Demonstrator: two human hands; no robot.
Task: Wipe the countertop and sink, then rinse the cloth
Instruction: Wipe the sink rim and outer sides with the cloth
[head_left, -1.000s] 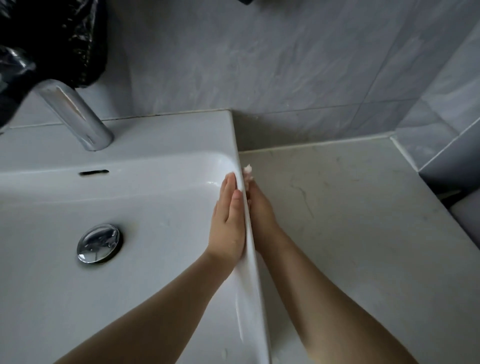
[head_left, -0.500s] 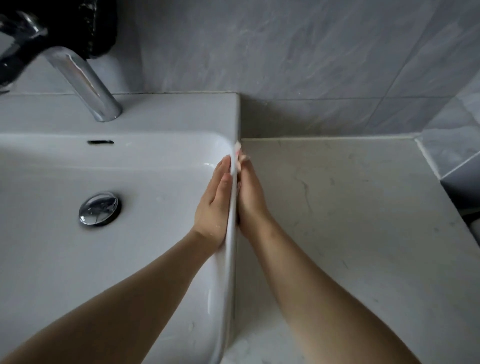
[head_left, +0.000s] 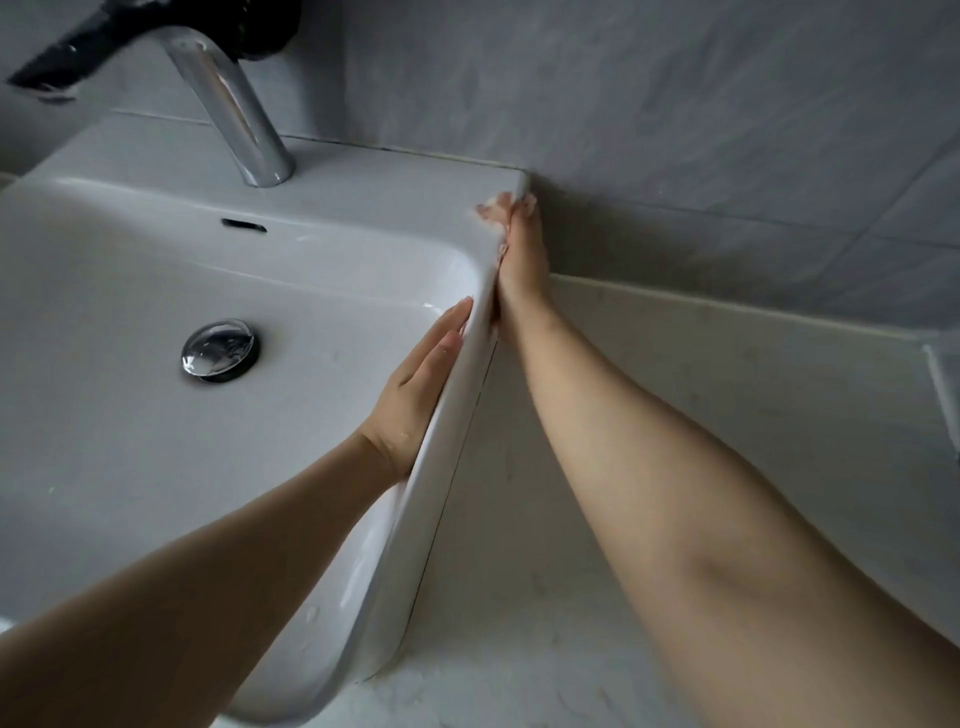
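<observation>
Hands of the person lie on the two sides of the right rim of a white ceramic washbasin (head_left: 452, 415), which is glossy and has rounded corners. The left hand (head_left: 415, 395) is inside the bowl. Its fingers are straight and together, and the palm lies flat against the smooth inner wall just under the rim; it holds nothing. The right hand (head_left: 522, 260) is on the outer side of the same rim, stretched to the far right corner near the wall. Its fingertips (head_left: 488, 210) bend over the top of the corner. Of the cloth (head_left: 528, 199) only a small whitish bit shows there, at the fingertips, touching the rim corner; the rest is hidden by the hand. Whether the fingers pinch it or only press it on the ceramic cannot be told.

The basin stands on a pale stone countertop (head_left: 727, 374) with faint veins and a matte surface. The right forearm crosses above it. In the bottom of the bowl sits a round chrome drain stopper (head_left: 221, 349), shiny and slightly domed. A narrow dark overflow slot (head_left: 244, 225) is in the back wall of the bowl. Behind it a chrome faucet (head_left: 234, 104) rises from the flat back ledge, a thick tilted tube. The wall is of large grey tiles (head_left: 675, 104) with a soft marbled pattern and thin joints. A dark blurred object (head_left: 78, 52) is at the top left corner, and what it is cannot be told
</observation>
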